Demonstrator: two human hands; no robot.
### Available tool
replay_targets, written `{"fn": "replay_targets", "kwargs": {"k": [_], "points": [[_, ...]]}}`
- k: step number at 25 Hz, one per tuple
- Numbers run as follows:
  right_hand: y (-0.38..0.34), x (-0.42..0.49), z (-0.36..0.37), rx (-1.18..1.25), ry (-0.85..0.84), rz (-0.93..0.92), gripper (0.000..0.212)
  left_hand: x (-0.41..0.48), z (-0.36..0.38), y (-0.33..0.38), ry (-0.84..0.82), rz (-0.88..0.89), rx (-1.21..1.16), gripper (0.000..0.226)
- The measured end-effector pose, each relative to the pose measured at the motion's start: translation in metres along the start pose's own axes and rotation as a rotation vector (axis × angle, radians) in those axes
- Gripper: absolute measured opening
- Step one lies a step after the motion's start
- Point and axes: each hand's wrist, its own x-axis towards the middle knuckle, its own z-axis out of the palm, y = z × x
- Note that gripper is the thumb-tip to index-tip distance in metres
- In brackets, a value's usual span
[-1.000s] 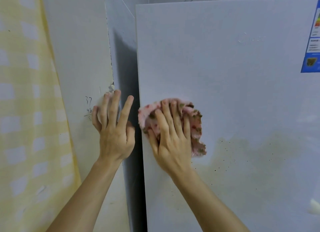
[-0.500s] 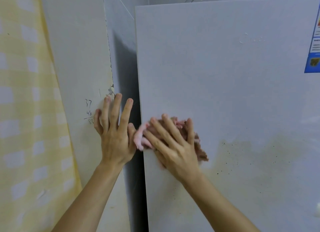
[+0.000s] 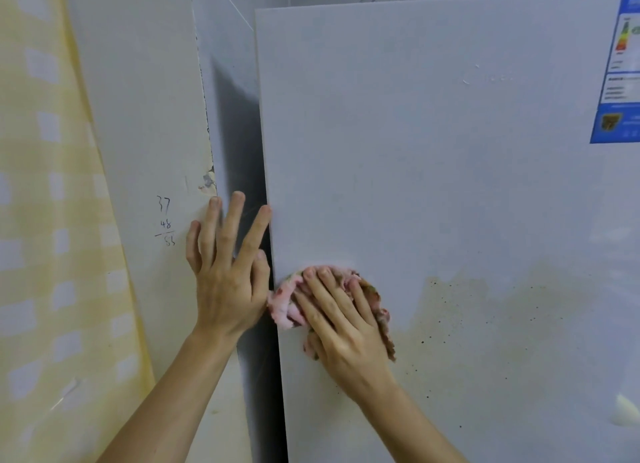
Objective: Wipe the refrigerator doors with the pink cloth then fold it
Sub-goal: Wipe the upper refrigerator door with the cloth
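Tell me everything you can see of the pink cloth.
The pink cloth is fluffy, like terry, with darker reddish and greenish blotches. It is bunched into a crumpled wad, not folded, and lies against the fridge door near its left edge, beside the brownish stain. The right hand presses flat on it, covering its middle; only its rim shows.
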Motion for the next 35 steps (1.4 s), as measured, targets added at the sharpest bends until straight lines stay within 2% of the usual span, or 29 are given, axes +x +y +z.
{"fn": "replay_targets", "kwargs": {"k": [2, 5, 9, 13, 17, 20, 22, 25, 29, 32, 35], "points": [[0.014, 0.011, -0.011, -0.040, 0.027, 0.019, 0.050, 0.001, 0.001, 0.013, -0.018, 0.020, -0.041, 0.056], [0.054, 0.055, -0.031, -0.122, 0.179, 0.128, 0.046, 0.004, 0.005, 0.032, -0.044, 0.009, -0.102, 0.057], [0.081, 0.087, -0.042, -0.083, 0.256, 0.232, 0.049, 0.004, 0.009, 0.048, -0.024, -0.022, -0.111, 0.056], [0.063, 0.045, -0.031, -0.055, 0.221, 0.216, 0.054, 0.005, 0.009, 0.060, -0.034, -0.034, -0.126, 0.059], [0.058, -0.023, -0.030, -0.011, 0.081, 0.097, 0.046, 0.003, 0.013, 0.075, -0.033, -0.037, -0.118, 0.056], [0.064, -0.033, -0.036, 0.074, -0.002, 0.055, 0.058, 0.001, 0.015, 0.086, -0.043, -0.010, -0.142, 0.054], [0.076, -0.017, -0.048, 0.142, 0.035, 0.055, 0.050, 0.001, 0.016, 0.090, -0.052, -0.006, -0.152, 0.055], [0.119, 0.031, -0.073, 0.093, 0.237, 0.128, 0.026, 0.004, 0.017, 0.096, -0.053, -0.037, -0.180, 0.061], [0.144, 0.073, -0.077, 0.093, 0.410, 0.293, 0.032, 0.006, 0.018, 0.101, -0.061, -0.061, -0.199, 0.064], [0.124, 0.046, -0.066, 0.104, 0.398, 0.261, 0.033, 0.006, 0.018, 0.102, -0.057, -0.053, -0.191, 0.064], [0.102, -0.014, -0.056, 0.125, 0.285, 0.159, 0.031, 0.004, 0.021, 0.104, -0.031, -0.036, -0.163, 0.061]]}}
